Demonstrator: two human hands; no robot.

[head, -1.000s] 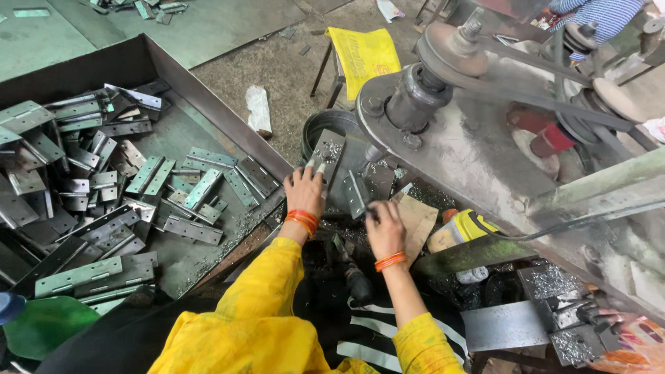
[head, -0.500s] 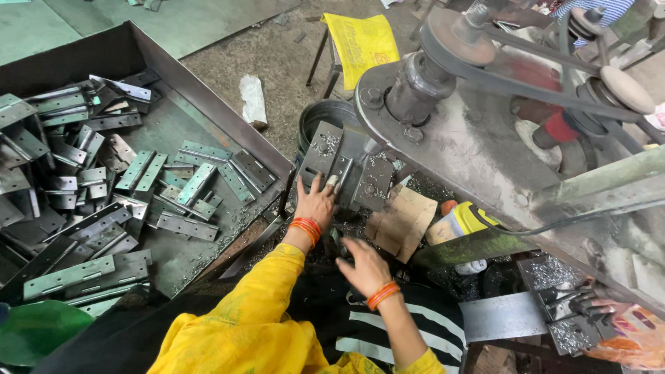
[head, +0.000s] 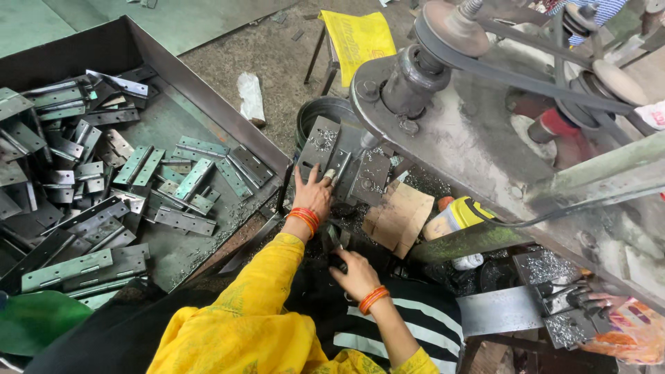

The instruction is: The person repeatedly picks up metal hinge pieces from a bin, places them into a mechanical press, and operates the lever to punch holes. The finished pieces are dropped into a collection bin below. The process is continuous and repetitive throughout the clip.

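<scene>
Up at the top right of the frame sits the big grey machine (head: pixel 485 145) with its round wheel and black belt. Next biggest is the long metal tray (head: pixel 208 104) on the left side, full of flat grey hinges (head: pixel 83 180). Near the middle lies a torn bit of brown cardboard (head: pixel 398 218), and beside it a yellow bottle (head: pixel 460 215).

Now the hands. The left hand (head: pixel 313 194) is in the middle of the frame, fingers spread flat and pressing on a metal hinge plate (head: pixel 320 142) that leans at the front of the machine. It is touching, not wrapped around. The right hand (head: pixel 357 273) is lower, just under the middle, curled shut on a small dark metal piece (head: pixel 334 239) that sticks up from its fingers.

To do this bit well, I think the plate should be kept flat and steady, and fingers kept well away from the belt.

At the bottom right another person's hand (head: pixel 609 301) touches a tray of shiny scraps.
</scene>
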